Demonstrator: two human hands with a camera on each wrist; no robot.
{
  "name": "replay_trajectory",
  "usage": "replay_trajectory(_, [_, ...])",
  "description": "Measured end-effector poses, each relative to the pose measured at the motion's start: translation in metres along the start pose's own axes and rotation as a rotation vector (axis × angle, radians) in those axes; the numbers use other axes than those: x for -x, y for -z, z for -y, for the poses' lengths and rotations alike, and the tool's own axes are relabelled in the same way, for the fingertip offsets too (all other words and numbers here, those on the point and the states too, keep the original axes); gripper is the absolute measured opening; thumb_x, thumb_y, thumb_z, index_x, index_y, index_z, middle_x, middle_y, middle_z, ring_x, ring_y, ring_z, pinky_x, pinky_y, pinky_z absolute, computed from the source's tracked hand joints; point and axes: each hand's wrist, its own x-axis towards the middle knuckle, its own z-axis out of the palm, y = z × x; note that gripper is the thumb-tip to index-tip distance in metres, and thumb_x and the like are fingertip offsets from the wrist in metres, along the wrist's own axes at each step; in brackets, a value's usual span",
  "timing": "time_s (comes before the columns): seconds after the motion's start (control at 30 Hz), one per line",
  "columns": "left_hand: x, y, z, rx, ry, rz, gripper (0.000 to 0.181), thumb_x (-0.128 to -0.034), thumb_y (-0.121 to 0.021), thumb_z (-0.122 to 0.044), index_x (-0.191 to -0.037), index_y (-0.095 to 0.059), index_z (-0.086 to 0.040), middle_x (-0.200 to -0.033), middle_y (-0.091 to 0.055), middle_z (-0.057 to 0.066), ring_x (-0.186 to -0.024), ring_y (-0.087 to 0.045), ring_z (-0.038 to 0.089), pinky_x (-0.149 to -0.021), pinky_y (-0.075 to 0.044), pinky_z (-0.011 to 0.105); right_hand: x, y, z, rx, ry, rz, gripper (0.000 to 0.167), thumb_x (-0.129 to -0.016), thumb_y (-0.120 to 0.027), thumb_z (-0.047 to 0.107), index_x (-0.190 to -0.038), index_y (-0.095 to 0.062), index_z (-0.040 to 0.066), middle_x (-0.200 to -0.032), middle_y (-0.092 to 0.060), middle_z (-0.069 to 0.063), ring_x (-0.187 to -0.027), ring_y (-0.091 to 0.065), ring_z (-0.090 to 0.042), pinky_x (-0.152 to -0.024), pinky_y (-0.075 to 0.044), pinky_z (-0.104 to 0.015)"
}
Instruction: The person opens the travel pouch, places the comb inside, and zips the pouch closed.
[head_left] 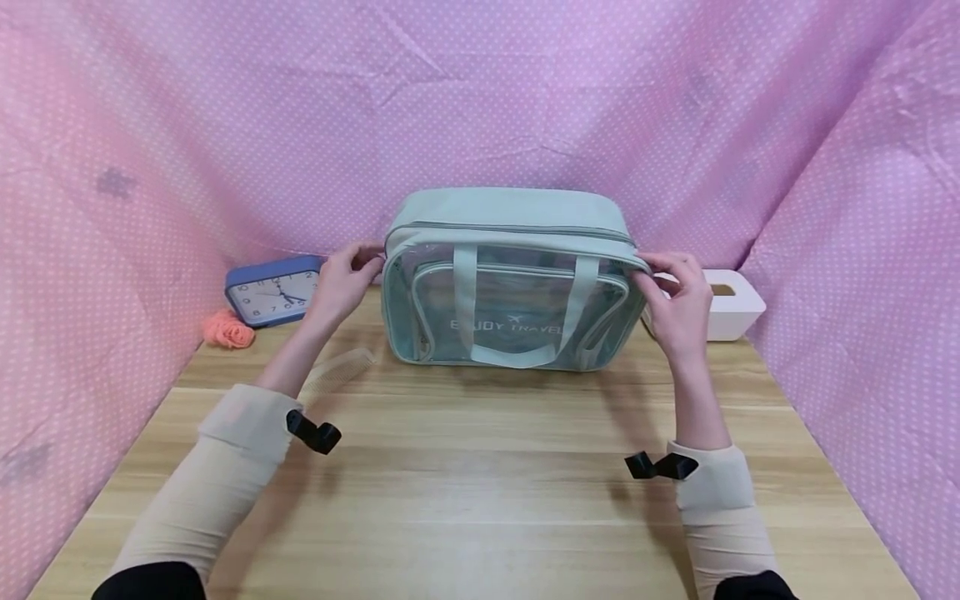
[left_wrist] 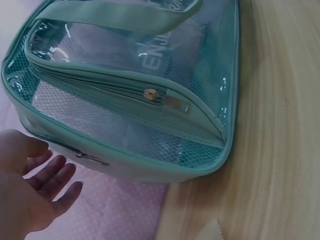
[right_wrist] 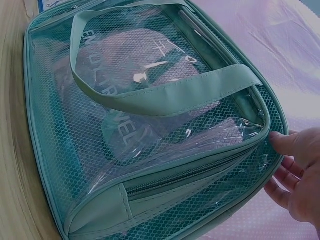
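A mint-green travel toiletry bag [head_left: 510,212] with clear mesh panels and a strap handle [head_left: 465,300] stands upright at the table's far side. My left hand [head_left: 341,279] is at the bag's upper left corner. In the left wrist view its fingers [left_wrist: 52,177] are loosely bent beside the bag's side, near a hanging zipper pull [left_wrist: 92,158]; contact is hard to tell. At the upper right corner, my right hand [head_left: 678,304] pinches the bag's edge. In the right wrist view the thumb [right_wrist: 285,143] lies on the front rim, with the other fingers against the side.
A blue clock [head_left: 273,292] and a coral mesh bath puff [head_left: 228,330] are at the left. A pale comb [head_left: 341,371] lies beneath my left forearm. A white tissue box [head_left: 731,308] is behind my right hand. Pink dotted cloth [head_left: 495,100] surrounds the wooden table [head_left: 480,492].
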Motion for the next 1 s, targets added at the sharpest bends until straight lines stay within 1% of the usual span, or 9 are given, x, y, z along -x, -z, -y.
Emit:
replay_trajectory(0.07, [-0.001,-0.002,0.004,-0.013,0.026,0.036,0.038,-0.1074,-0.052,-0.029,-0.138,-0.061,-0.008,-0.126,-0.066,0.016,-0.110,-0.059,0.023,-0.093,-0.046,0.033,0.000,0.000,0.000,0.010,-0.002,0.000,0.023,-0.090,-0.077,0.004,-0.112,-0.076,-0.003,-0.102,-0.059,0.019,-0.097,-0.060,-0.001,-0.081,-0.053,-0.011])
replay_trajectory(0.23, [0.001,-0.007,0.013,0.019,0.059,0.122,0.040,-0.1081,-0.051,-0.030,-0.140,-0.058,-0.006,-0.131,-0.064,0.016,-0.117,-0.061,0.025,-0.100,-0.051,0.037,0.002,0.000,0.001,0.035,-0.005,-0.007,0.023,-0.090,-0.078,0.004,-0.112,-0.077,-0.001,-0.101,-0.059,0.020,-0.094,-0.061,0.001,-0.078,-0.052,-0.010])
replay_trajectory(0.4, [0.003,-0.009,0.020,0.047,0.064,0.163,0.039,-0.1085,-0.049,-0.030,-0.136,-0.059,-0.004,-0.129,-0.062,0.017,-0.118,-0.060,0.026,-0.102,-0.051,0.038,0.002,0.000,0.000,0.041,-0.006,-0.003,0.023,-0.089,-0.078,0.002,-0.112,-0.076,-0.002,-0.102,-0.059,0.020,-0.093,-0.061,0.001,-0.077,-0.052,-0.010])
replay_trajectory(0.5, [0.004,-0.009,0.023,0.057,0.066,0.192,0.040,-0.1086,-0.049,-0.030,-0.138,-0.056,-0.004,-0.131,-0.061,0.017,-0.119,-0.059,0.025,-0.102,-0.051,0.038,0.002,-0.001,0.000,0.042,-0.011,0.000,0.024,-0.088,-0.078,0.000,-0.112,-0.076,-0.002,-0.102,-0.060,0.021,-0.093,-0.061,0.002,-0.077,-0.052,-0.010])
replay_trajectory(0.6, [0.004,-0.010,0.026,0.074,0.077,0.219,0.042,-0.1090,-0.047,-0.031,-0.141,-0.054,-0.004,-0.132,-0.060,0.017,-0.118,-0.058,0.022,-0.100,-0.052,0.035,0.001,-0.001,-0.001,0.040,-0.013,0.005,0.024,-0.088,-0.078,0.000,-0.112,-0.076,-0.003,-0.102,-0.059,0.021,-0.093,-0.061,0.002,-0.077,-0.052,-0.010])
replay_trajectory(0.7, [0.004,-0.010,0.028,0.108,0.084,0.242,0.044,-0.1096,-0.045,-0.030,-0.144,-0.052,-0.003,-0.132,-0.058,0.017,-0.113,-0.057,0.017,-0.094,-0.053,0.025,0.000,-0.001,-0.001,0.040,-0.011,0.010,0.024,-0.089,-0.078,0.001,-0.113,-0.076,-0.003,-0.102,-0.059,0.020,-0.094,-0.060,0.001,-0.077,-0.051,-0.009])
replay_trajectory(0.83, [0.003,-0.011,0.031,0.137,0.083,0.267,0.044,-0.1099,-0.044,-0.027,-0.146,-0.048,-0.002,-0.132,-0.058,0.017,-0.108,-0.056,0.010,-0.085,-0.052,0.014,0.000,-0.001,0.000,0.036,-0.005,0.013,0.024,-0.090,-0.078,0.003,-0.113,-0.076,-0.002,-0.103,-0.059,0.020,-0.094,-0.060,0.001,-0.078,-0.052,-0.009])
replay_trajectory(0.9, [0.003,-0.011,0.032,0.148,0.087,0.280,0.044,-0.1101,-0.044,-0.025,-0.147,-0.046,-0.001,-0.131,-0.057,0.017,-0.106,-0.056,0.008,-0.084,-0.052,0.013,0.000,0.000,0.001,0.037,-0.004,0.012,0.023,-0.090,-0.077,0.003,-0.113,-0.076,-0.001,-0.103,-0.059,0.019,-0.094,-0.060,0.001,-0.078,-0.052,-0.009])
replay_trajectory(1.0, [0.002,-0.012,0.036,0.164,0.091,0.300,0.042,-0.1103,-0.043,-0.023,-0.145,-0.045,0.001,-0.129,-0.057,0.017,-0.105,-0.057,0.007,-0.086,-0.054,0.016,0.001,0.001,0.001,0.042,-0.009,0.012,0.023,-0.090,-0.076,0.003,-0.114,-0.076,-0.001,-0.103,-0.058,0.019,-0.094,-0.060,0.001,-0.078,-0.052,-0.009])
